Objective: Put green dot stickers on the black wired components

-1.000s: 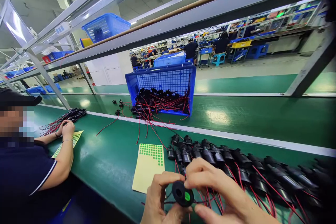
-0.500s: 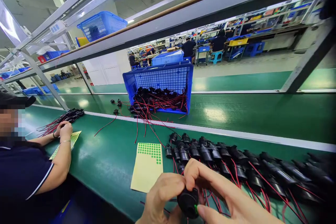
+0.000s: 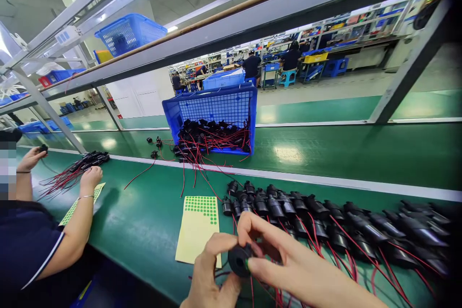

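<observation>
Between both hands is a black cylindrical wired part (image 3: 237,263), its round end with a dark central hole turned toward me. My left hand (image 3: 212,269) grips it from the left with fingers and thumb. My right hand (image 3: 274,255) holds it from the right, the thumb pressed on a small green dot sticker (image 3: 247,263) at its side. Just behind my hands lies a pale yellow sheet (image 3: 195,240) with rows of green dots on its upper part. Similar black parts (image 3: 277,207) with red and black wires lie in rows to the right.
A blue crate (image 3: 209,103) on its side spills black wired parts onto the green bench (image 3: 144,231). On the left a co-worker's arm (image 3: 77,240) rests near another dotted sheet (image 3: 68,214) and a pile of parts (image 3: 90,159). A metal shelf frame (image 3: 202,24) spans overhead.
My hands and the part have shifted slightly left and up in view, and the part's end faces me more. The co-worker's hands have parted, one now raised at the left with a black part.
</observation>
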The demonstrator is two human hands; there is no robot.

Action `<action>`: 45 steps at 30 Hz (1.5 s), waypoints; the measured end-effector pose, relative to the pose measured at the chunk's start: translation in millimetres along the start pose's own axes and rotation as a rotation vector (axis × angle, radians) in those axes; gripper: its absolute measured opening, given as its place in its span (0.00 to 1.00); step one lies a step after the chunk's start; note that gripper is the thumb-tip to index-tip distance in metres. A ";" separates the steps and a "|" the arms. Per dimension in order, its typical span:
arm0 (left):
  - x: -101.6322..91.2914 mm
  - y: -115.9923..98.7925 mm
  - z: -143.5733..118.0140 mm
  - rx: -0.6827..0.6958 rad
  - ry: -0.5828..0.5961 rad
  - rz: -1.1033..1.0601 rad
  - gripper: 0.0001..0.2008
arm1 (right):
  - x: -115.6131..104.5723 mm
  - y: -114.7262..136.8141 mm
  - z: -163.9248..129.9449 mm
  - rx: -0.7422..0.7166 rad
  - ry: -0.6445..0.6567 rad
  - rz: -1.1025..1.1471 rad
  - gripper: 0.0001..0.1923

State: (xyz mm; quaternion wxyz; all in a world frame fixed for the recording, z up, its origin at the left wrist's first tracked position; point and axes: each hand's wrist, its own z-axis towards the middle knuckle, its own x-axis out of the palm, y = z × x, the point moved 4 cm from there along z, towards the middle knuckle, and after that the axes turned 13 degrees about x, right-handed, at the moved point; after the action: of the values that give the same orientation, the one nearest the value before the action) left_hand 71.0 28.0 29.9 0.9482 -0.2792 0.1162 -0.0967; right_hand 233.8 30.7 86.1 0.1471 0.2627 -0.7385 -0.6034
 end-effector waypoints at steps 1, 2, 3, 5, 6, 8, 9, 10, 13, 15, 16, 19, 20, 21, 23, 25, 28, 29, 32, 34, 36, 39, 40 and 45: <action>0.9 2.9 -2.7 -0.144 -0.084 -0.065 0.18 | -2.7 -0.3 2.9 -0.009 0.019 0.033 0.09; 2.5 4.8 -4.9 -0.268 -0.152 -0.131 0.16 | -6.2 -1.0 5.6 -0.021 0.024 0.068 0.12; 4.6 5.7 -5.8 -0.359 -0.198 -0.197 0.17 | -10.3 -2.3 8.0 -0.034 0.012 0.098 0.15; 9.0 5.3 -3.3 -0.440 -0.240 -0.342 0.20 | -19.1 -5.9 11.0 -0.045 -0.054 0.128 0.18; 10.5 4.6 -0.7 -0.448 -0.247 -0.399 0.21 | -22.8 -7.6 11.4 -0.044 -0.092 0.125 0.18; 11.6 3.5 4.5 -0.439 -0.251 -0.454 0.22 | -27.6 -9.3 10.5 -0.038 -0.147 0.098 0.17; 11.3 3.1 6.5 -0.430 -0.254 -0.450 0.22 | -28.6 -9.2 9.4 -0.035 -0.164 0.073 0.17; 10.6 2.7 7.8 -0.419 -0.258 -0.429 0.22 | -29.0 -8.4 8.1 -0.035 -0.181 0.041 0.18; 8.8 1.6 8.0 -0.401 -0.266 -0.360 0.20 | -26.7 -4.8 4.4 -0.037 -0.203 -0.077 0.17; 8.5 1.7 6.0 -0.411 -0.267 -0.364 0.19 | -23.7 -3.3 3.1 -0.039 -0.206 -0.145 0.15; 8.4 2.0 4.7 -0.420 -0.271 -0.371 0.19 | -22.4 -2.5 2.4 -0.053 -0.220 -0.171 0.14; 7.4 3.2 1.6 -0.447 -0.287 -0.363 0.19 | -20.1 4.6 -2.7 -0.219 -0.356 -0.280 0.06; 7.1 3.5 1.1 -0.452 -0.293 -0.358 0.19 | -18.8 8.8 -6.3 -0.324 -0.421 -0.338 0.05; 7.0 3.6 0.9 -0.456 -0.299 -0.356 0.19 | -16.3 13.2 -10.6 -0.445 -0.476 -0.412 0.06; 7.2 3.2 1.5 -0.459 -0.302 -0.359 0.19 | -8.7 19.6 -18.4 -0.655 -0.536 -0.583 0.11; 8.0 2.4 2.6 -0.453 -0.291 -0.361 0.18 | -1.7 21.4 -21.9 -0.772 -0.550 -0.728 0.15; 8.7 0.9 3.5 -0.426 -0.264 -0.342 0.17 | 3.2 20.2 -19.4 -0.802 -0.571 -0.856 0.14; 8.4 0.5 3.3 -0.409 -0.258 -0.322 0.17 | 4.0 19.7 -17.8 -0.807 -0.574 -0.879 0.14; 7.2 -0.4 2.0 -0.361 -0.243 -0.249 0.15 | 5.0 18.1 -15.2 -0.829 -0.551 -0.905 0.14; 6.8 -1.5 1.8 -0.315 -0.227 -0.202 0.14 | 2.4 16.8 -17.2 -0.837 -0.542 -0.844 0.16; 6.1 -2.9 2.6 -0.265 -0.222 -0.175 0.13 | -3.6 14.8 -21.0 -0.814 -0.566 -0.733 0.20; 6.2 0.5 2.3 -0.349 -0.264 -0.332 0.18 | -13.5 11.2 -23.2 -0.711 -0.597 -0.597 0.24; 7.4 3.0 1.5 -0.426 -0.285 -0.453 0.21 | -15.9 10.1 -21.6 -0.659 -0.577 -0.568 0.24; 14.1 6.2 0.4 -0.710 -0.382 -0.954 0.20 | -20.7 4.0 -4.7 -0.387 -0.391 -0.417 0.19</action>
State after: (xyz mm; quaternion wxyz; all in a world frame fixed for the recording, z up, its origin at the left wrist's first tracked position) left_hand 85.2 29.8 24.5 0.6542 -0.6108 -0.1677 -0.4133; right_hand 252.4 39.2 93.1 -0.0765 0.2546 -0.5549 -0.7883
